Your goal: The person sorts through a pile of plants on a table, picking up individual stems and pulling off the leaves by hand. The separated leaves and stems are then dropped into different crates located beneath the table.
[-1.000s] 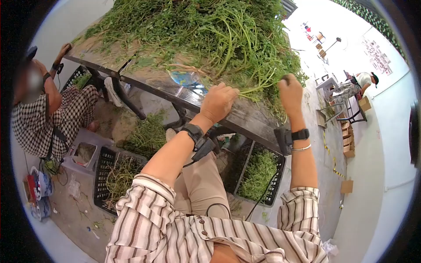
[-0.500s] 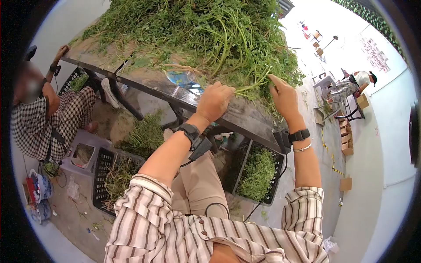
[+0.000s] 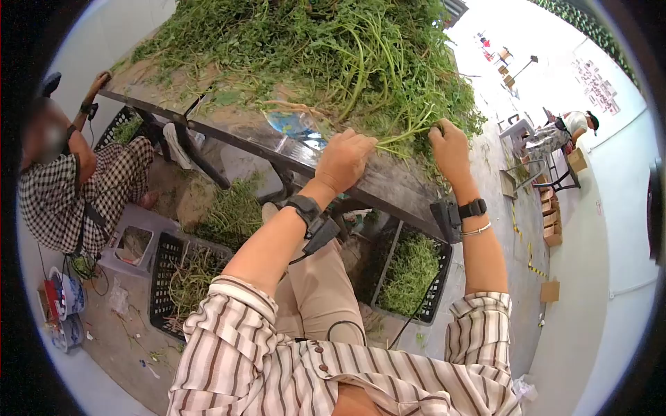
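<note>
at the near edge of the table (image 3: 409, 188), a person's two bare hands work over its top, with a green sprig (image 3: 397, 139) stretched between them. the left hand (image 3: 345, 161) is just above the table's edge, its fingers curled in and pressed together, pinching the stem end of the sprig. the right hand (image 3: 452, 151) is farther along to the right, over the table's right front corner; its thumb and forefinger pinch at the sprig's leafy end, and the other fingers are folded toward the palm.

beyond both hands, a large heap of leafy greens (image 3: 291, 41) covers most of the table, with long pale stems trailing toward its front edge. left of the left hand, on the table near that edge, lies a blue-printed clear packet (image 3: 286, 123).

below the table's right end sits a black crate (image 3: 440, 281) filled with greens; on the floor before its left part is a second crate (image 3: 158, 298), holding stems. beside the table's left end sits a co-worker in checked clothes (image 3: 83, 201), one hand touching its corner. well apart from the table's right side, another person (image 3: 574, 125) bends near some cardboard boxes (image 3: 551, 225).
</note>
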`<state>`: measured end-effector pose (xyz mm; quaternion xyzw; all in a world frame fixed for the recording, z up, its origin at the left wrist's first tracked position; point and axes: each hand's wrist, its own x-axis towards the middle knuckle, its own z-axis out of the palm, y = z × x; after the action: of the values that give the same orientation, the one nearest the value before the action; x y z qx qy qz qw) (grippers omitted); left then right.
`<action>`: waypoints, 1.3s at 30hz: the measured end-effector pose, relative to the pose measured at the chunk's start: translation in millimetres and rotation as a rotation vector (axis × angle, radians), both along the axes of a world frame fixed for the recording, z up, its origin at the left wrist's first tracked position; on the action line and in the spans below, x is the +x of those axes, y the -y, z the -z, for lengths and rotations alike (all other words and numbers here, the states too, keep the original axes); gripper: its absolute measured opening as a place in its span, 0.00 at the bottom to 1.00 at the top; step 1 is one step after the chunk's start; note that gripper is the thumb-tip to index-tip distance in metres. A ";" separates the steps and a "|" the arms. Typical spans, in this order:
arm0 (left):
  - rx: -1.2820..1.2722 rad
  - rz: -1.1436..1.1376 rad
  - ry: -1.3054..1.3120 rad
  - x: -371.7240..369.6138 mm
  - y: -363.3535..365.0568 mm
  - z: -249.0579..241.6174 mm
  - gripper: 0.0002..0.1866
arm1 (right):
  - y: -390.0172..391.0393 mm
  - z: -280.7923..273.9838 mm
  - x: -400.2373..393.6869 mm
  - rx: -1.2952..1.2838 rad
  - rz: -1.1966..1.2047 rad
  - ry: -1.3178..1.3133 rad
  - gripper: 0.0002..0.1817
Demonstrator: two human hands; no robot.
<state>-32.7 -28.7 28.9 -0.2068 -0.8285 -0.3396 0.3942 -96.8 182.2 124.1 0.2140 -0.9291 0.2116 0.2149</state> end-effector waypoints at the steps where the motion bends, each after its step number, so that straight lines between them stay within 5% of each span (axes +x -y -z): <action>1: -0.001 -0.004 0.000 -0.3 0.3 -0.3 0.08 | 2.2 -0.4 -2.6 -0.095 0.034 0.116 0.11; 5: 0.038 0.011 -0.013 1.6 0.4 -1.8 0.08 | 1.7 8.4 -19.2 -0.319 -0.006 0.123 0.11; 8: 0.044 0.013 -0.015 3.0 0.5 -1.8 0.08 | -7.1 -14.0 -20.3 -0.880 0.087 0.447 0.09; 13: 0.025 -0.012 0.007 1.9 -0.1 -0.5 0.10 | -13.3 -26.0 -24.9 -0.981 0.028 0.505 0.08; 15: 0.018 -0.004 -0.019 3.3 0.6 -3.3 0.08 | -9.3 -26.3 -26.1 -0.491 0.020 0.323 0.10; 16: 0.018 -0.005 -0.019 3.3 0.4 -2.4 0.08 | -4.7 -26.8 -25.8 -0.492 0.020 0.323 0.10; 18: 0.015 -0.013 -0.007 3.3 0.7 -1.5 0.08 | 5.9 -28.1 -25.5 -0.101 -0.108 0.128 0.13; 23: 0.001 -0.030 -0.011 3.4 -0.5 -2.3 0.07 | 30.1 -31.8 -21.1 0.148 -0.272 0.170 0.14; 25: -0.016 -0.039 -0.008 4.4 -1.1 -3.0 0.08 | 36.7 -35.8 -21.9 0.553 -0.212 0.166 0.18; 34: -0.032 -0.051 -0.004 1.2 -2.0 0.5 0.06 | 36.1 -44.3 -24.3 0.957 -0.177 0.083 0.16; 39: -0.001 -0.036 -0.002 1.3 -0.9 0.6 0.07 | 22.5 -55.7 -13.6 0.848 -0.258 -0.027 0.06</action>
<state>-31.4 -27.8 28.2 -0.1922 -0.8319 -0.3320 0.4011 -110.4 159.7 179.8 0.4004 -0.8964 -0.1660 0.0921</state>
